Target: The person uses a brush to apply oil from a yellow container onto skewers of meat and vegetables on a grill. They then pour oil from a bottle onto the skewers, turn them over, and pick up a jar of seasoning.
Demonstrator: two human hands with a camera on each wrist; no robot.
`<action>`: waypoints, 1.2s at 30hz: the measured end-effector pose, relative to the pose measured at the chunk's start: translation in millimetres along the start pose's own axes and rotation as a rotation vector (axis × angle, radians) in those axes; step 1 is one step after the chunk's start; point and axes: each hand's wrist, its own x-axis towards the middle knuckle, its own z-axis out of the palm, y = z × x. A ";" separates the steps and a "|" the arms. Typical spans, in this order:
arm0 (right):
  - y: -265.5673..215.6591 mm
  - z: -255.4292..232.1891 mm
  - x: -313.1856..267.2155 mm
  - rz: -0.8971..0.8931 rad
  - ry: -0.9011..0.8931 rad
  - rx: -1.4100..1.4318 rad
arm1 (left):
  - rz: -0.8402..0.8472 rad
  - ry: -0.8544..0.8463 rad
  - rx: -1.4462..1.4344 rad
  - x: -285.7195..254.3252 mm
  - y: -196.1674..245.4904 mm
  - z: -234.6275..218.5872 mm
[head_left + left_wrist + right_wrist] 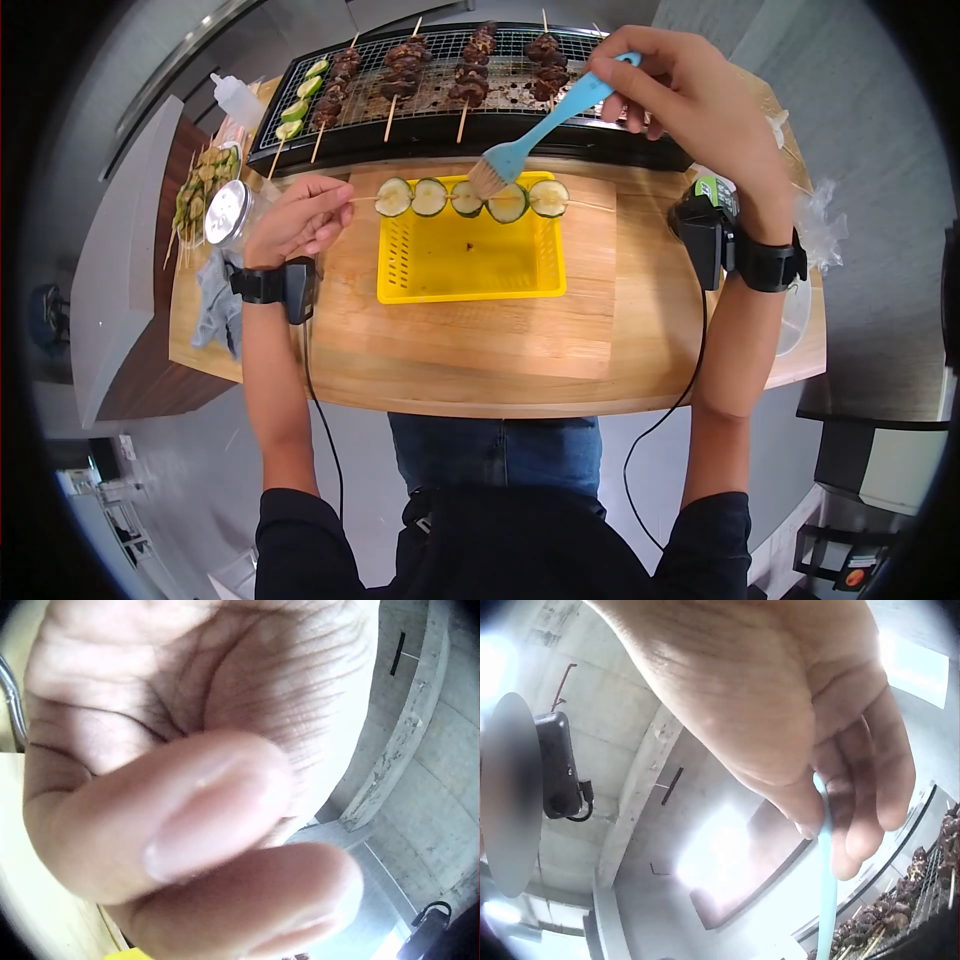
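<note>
The left hand [300, 219] pinches the left end of a wooden stick threaded with several cucumber slices [430, 197], held level over the back of a yellow basket [470, 297]. Curled fingers of that hand [180, 810] fill the left wrist view, where the stick is hidden. The right hand [690, 95] grips the handle of a light blue brush [550, 118], its bristles down on the slices near the middle of the row. In the right wrist view the blue handle [826, 892] passes between the thumb and fingers of the right hand [802, 727].
Behind the basket stands a black grill [400, 140] with several meat skewers [404, 70] and a green skewer [300, 102]. At the left are a silver-lidded jar [228, 212], a white bottle [238, 98], more skewers [205, 190] and a grey cloth [218, 305]. A wooden board [480, 345] lies under the basket.
</note>
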 end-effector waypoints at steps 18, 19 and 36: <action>-0.8 10.7 5.3 -0.054 0.051 0.030 | -0.007 -0.042 0.037 -4.9 10.6 11.8; -2.0 11.2 5.4 -0.057 0.050 0.032 | -0.010 -0.039 0.034 -4.9 11.0 11.6; -7.5 25.6 8.5 -0.057 0.072 0.066 | -0.024 -0.071 0.048 -4.5 10.4 5.8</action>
